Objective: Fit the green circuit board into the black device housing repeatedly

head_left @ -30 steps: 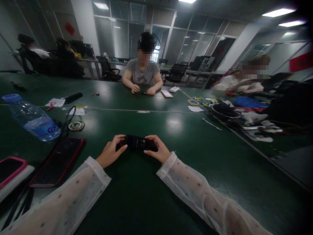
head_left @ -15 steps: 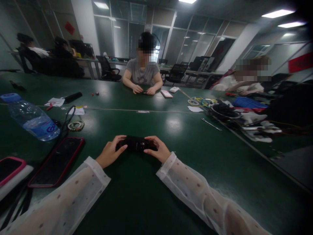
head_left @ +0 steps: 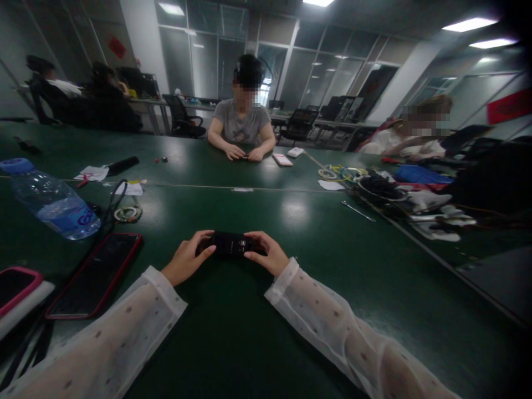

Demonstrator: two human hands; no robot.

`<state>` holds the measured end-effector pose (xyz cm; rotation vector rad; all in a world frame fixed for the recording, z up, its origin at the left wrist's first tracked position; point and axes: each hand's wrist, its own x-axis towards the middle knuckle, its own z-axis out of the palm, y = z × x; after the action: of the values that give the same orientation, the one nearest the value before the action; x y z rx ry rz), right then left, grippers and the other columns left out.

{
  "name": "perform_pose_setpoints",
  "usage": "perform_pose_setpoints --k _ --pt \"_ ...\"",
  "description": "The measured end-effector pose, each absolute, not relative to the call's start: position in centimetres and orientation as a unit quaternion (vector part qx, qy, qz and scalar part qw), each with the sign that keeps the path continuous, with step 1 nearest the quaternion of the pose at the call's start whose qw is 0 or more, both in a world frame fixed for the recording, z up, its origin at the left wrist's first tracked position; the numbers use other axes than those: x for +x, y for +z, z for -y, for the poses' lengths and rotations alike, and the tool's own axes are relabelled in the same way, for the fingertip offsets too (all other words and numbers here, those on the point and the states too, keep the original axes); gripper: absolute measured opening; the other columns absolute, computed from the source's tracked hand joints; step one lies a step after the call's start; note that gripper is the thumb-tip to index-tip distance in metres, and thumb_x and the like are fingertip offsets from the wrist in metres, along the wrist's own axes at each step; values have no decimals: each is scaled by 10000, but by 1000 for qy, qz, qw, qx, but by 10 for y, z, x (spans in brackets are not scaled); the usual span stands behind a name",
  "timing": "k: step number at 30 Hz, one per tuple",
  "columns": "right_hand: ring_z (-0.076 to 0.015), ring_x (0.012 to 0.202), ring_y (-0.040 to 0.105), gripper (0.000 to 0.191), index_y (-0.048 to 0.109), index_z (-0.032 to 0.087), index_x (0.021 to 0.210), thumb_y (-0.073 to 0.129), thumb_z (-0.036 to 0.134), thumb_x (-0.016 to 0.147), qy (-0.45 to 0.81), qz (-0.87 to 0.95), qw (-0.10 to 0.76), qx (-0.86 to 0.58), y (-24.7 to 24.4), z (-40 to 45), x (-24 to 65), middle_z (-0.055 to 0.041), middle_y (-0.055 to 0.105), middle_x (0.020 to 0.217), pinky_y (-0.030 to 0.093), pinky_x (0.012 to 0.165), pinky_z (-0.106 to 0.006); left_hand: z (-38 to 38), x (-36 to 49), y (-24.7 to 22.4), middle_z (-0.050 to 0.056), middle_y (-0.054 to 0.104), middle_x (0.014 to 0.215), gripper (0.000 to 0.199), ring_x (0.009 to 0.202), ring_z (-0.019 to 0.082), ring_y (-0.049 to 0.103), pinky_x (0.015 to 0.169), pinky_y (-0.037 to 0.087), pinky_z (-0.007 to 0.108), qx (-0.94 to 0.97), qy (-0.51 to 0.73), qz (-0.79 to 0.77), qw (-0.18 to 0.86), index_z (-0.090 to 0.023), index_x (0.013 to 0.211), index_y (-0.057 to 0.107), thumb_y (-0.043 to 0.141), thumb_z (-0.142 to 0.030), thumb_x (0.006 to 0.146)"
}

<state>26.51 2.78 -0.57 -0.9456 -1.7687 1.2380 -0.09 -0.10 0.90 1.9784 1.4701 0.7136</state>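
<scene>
Between my two hands is a small black box-shaped object with pale markings on the side facing me; I cannot tell its exact kind. My left hand grips its left end, thumb on the near side. The right end is held by my right hand, with the thumb along the near face and the fingers over the top. Both hands are low over the green table, and the fingers partly hide the object's ends.
To the left are a water bottle, a red-edged phone, a pink-cased phone and a bracelet. On the right lie a wrench and a heap of cables and gloves. Across the table sits a person.
The whole view has shifted very slightly. Both hands keep the same grip on the black object, and nothing else has visibly moved.
</scene>
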Motion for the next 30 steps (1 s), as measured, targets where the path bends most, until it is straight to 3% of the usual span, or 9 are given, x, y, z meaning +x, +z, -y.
perform_pose_setpoints --k 6,15,23,30 --pt "-226 1110 577 649 500 262 1180 830 241 622 443 731 356 -378 -7 -27 265 -48 580 1178 457 986 -467 0 -1 7 102 617 1188 506 1057 280 592 851 476 440 735 268 -553 286 -226 1334 409 426 -518 922" --pt "-218 1132 543 518 499 259 1182 746 226 728 351 768 362 -395 -3 -21 262 -54 531 1192 459 980 -449 -3 -2 4 88 637 1154 513 1020 257 616 824 499 401 724 285 -541 321 -218 1320 424 428 -537 919" --pt "-231 1134 500 483 497 256 1188 722 252 761 274 795 372 -393 -8 -24 263 -60 501 1163 429 996 -459 -1 1 8 82 649 1087 516 937 248 627 813 492 397 737 267 -560 269 -201 1315 460 382 -540 933" --pt "-242 1144 478 473 489 265 1205 702 266 783 268 797 351 -412 -8 -25 264 -60 481 1168 426 996 -480 0 0 7 84 609 1197 518 1028 269 587 880 463 449 738 249 -573 255 -230 1331 447 353 -553 937"
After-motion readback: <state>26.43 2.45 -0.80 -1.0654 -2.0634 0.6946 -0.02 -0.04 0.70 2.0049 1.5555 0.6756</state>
